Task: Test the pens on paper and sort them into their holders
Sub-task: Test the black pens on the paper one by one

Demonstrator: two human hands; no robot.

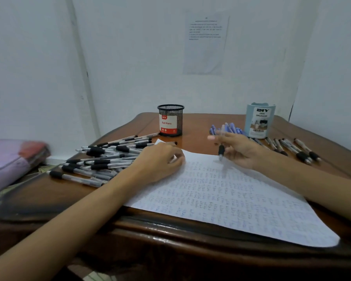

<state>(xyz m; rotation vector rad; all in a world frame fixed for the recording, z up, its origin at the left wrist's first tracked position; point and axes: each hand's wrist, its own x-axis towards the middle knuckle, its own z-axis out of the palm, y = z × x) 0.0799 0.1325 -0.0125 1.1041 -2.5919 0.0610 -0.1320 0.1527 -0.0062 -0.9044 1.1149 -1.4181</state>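
Note:
A white sheet of paper (pixel 231 199) covered in scribbled lines lies on the brown table (pixel 130 230). My left hand (pixel 160 161) rests curled on the paper's upper left corner, holding nothing that I can see. My right hand (pixel 239 149) holds a black-grip pen (pixel 221 152) tip down just above the paper's top edge. A large pile of black pens (pixel 103 159) lies left of the paper. A black mesh holder (pixel 171 120) labelled "Ball Pens" stands at the back centre. A light blue desk organizer (pixel 259 120) stands at the back right.
Several blue pens (pixel 227 128) lie left of the blue organizer, behind my right hand. More black pens (pixel 292 148) lie in a row at the right. White walls close off the table's back and right. A purple bundle (pixel 10 161) sits off the table at the left.

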